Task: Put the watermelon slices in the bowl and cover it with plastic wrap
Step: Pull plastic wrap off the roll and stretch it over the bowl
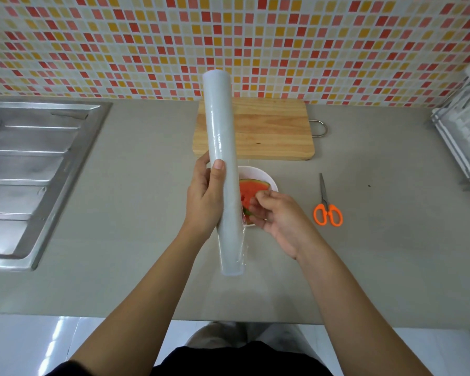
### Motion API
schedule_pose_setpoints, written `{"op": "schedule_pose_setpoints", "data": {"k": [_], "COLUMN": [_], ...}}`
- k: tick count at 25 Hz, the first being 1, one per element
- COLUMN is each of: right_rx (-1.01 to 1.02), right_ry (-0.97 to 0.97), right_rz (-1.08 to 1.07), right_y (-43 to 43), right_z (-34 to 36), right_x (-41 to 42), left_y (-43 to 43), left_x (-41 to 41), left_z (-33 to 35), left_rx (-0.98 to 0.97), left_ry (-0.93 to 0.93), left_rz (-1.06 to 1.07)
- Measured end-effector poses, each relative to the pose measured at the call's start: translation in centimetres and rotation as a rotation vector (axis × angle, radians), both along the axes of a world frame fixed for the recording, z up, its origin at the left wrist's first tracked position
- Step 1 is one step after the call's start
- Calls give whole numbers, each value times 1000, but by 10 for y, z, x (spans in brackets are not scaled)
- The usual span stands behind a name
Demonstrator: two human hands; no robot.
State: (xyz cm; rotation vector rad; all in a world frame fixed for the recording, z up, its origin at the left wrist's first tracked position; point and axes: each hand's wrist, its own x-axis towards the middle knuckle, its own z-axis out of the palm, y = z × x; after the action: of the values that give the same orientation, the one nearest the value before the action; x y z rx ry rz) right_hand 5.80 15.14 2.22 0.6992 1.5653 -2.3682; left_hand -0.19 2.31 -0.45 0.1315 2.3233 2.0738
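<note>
Plastic wrap roll [220,126] gripped by the left hand [204,199]; the right hand [277,221] picks at its loose edge, fingers curled, hold unclear. It may cling to itself and bunch.

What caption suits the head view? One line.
Left hand holds plastic wrap roll above bowl of watermelon; right hand at its film edge.

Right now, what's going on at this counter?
A person holds a roll of plastic wrap in the left hand, above a white bowl with watermelon in it. The right hand is at the film's loose edge beside the roll; whether it has caught it is unclear. The bowl isn't covered yet. Orange scissors lie to the right.
</note>
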Motion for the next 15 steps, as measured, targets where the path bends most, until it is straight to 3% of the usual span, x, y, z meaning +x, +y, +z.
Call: {"op": "schedule_pose_setpoints", "data": {"k": [5,12,15], "right_rx": [346,158,262], "right_ry": [167,92,189], "right_rz": [101,145,222], "right_y": [-4,-4,-6], "right_z": [-8,-8,-12], "right_x": [13,9,16], "left_y": [1,-1,-1], "left_x": [-5,-3,-8], "left_z": [3,9,13], "left_rx": [-9,-49,-22], "left_ry": [44,79,74], "left_rz": [39,49,97]}}
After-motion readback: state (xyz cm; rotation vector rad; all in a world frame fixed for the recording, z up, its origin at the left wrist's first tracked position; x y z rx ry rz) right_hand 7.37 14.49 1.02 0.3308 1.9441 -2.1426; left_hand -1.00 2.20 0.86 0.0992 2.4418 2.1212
